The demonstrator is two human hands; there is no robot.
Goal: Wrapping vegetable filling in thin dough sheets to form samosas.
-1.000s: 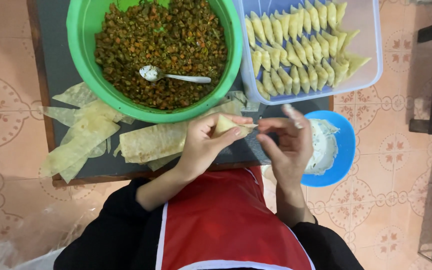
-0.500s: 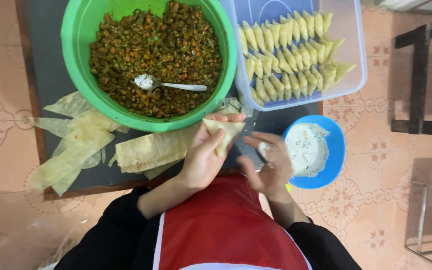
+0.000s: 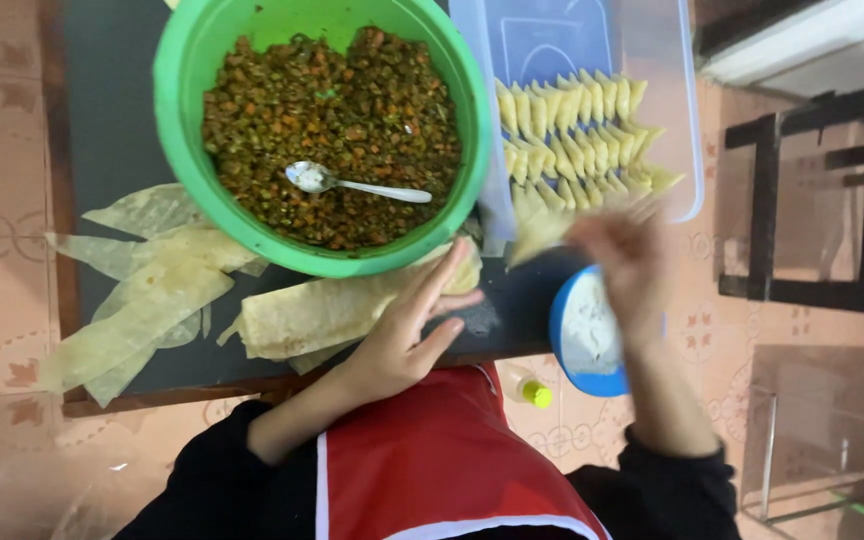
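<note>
Placing step: right hand (image 3: 624, 262), motion-blurred, pinches a folded pastry triangle (image 3: 542, 232) at the clear tub (image 3: 677, 120) rim beside the packed rows, left hand (image 3: 407, 335) open flat on the wrapper stack (image 3: 332, 312); next likely needs slotting it into line.

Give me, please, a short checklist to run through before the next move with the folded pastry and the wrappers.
1. Right hand has the folded pastry: cannot tell how firmly, both are motion-blurred.
2. Room in the clear container for another piece: ok, bare floor shows above the rows of folded pastries.
3. Left hand on the stack of wrappers: ok, fingers rest flat on it.
4. Filling left in the green bowl: ok, plenty, with the spoon lying in it.
5. Paste in the blue bowl: ok, white paste shows, close beside the right hand.
</note>
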